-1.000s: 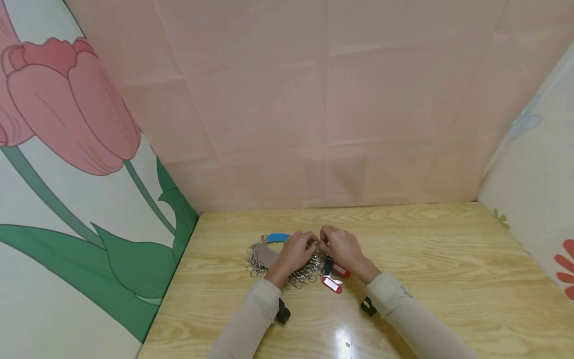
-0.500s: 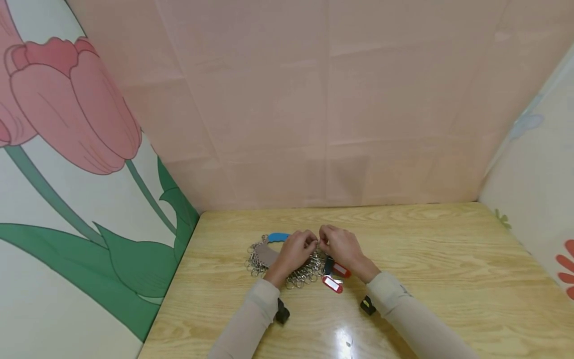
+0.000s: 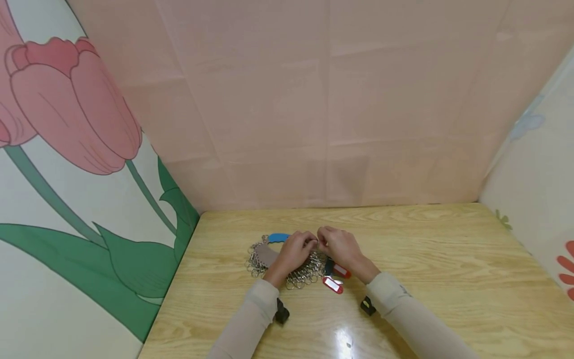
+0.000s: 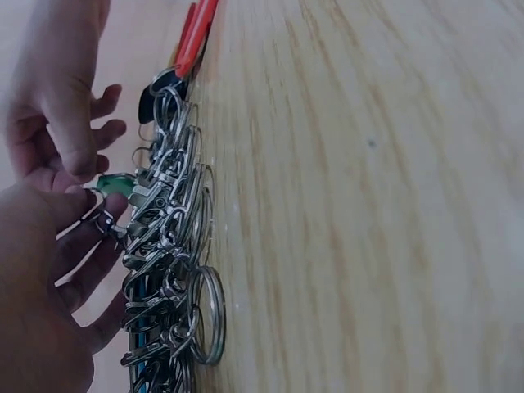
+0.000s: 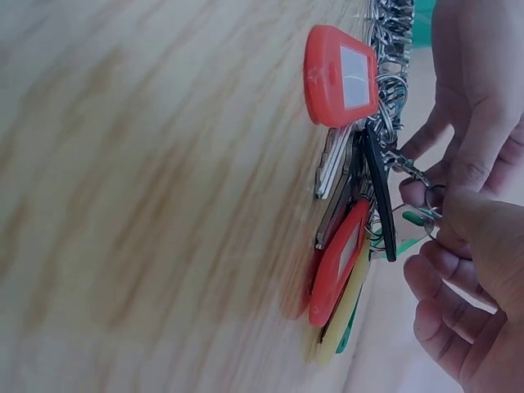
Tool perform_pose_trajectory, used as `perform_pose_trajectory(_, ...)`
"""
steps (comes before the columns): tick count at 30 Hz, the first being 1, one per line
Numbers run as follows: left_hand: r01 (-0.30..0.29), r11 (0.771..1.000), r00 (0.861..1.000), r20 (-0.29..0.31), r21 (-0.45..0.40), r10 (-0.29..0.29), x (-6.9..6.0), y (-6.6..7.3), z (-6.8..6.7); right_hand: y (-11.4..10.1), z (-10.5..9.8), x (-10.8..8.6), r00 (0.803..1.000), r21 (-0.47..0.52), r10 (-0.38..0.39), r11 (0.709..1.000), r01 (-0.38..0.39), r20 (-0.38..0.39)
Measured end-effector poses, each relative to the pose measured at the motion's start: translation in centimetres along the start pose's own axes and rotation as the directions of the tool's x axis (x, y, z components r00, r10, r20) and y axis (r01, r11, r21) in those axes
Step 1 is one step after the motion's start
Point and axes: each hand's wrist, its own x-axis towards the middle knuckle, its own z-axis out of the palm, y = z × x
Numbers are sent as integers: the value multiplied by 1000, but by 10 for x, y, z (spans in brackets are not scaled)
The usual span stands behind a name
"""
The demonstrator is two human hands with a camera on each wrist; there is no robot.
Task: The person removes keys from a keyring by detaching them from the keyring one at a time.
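We see the key holder [image 3: 265, 255] lying on the table [image 3: 448, 274], partly under the left hand [image 3: 296, 252]; the right hand [image 3: 343, 247] is just beside its right end. Over this end, the left hand pinches a small metal clasp [image 4: 108, 223], and the right hand pinches a thin ring [image 5: 429, 228], with a green piece [image 4: 117, 184] close by. Both forearms reach from the near side of the key holder, fingers curled. Red tags [image 3: 333, 285] lie at its right end. The left hand hides part of the key holder, and we cannot tell whether clasp and ring are joined.
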Motion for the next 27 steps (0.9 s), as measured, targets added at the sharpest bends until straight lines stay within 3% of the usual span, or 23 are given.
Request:
perform_pose_trajectory(7, 34, 999, 999, -5, -34, -34, 1, 0, 0, -2, -1, 0, 1000, 14, 17, 1000, -17, 10)
perform_pose_trajectory(12, 52, 997, 999, 5, -56, -52, 1, 1, 0, -6, -4, -1, 995, 32, 89, 995, -90, 46)
perform_pose_trajectory(19, 94, 990, 996, 15, -105, -93, 1, 1, 0, -10, -6, -1, 973, 71, 182, 979, -193, 139)
perform_pose_trajectory(27, 114, 982, 993, 23, -149, -112, 0, 0, -1, -11, -3, 0, 973, 30, 182, 982, -188, 144)
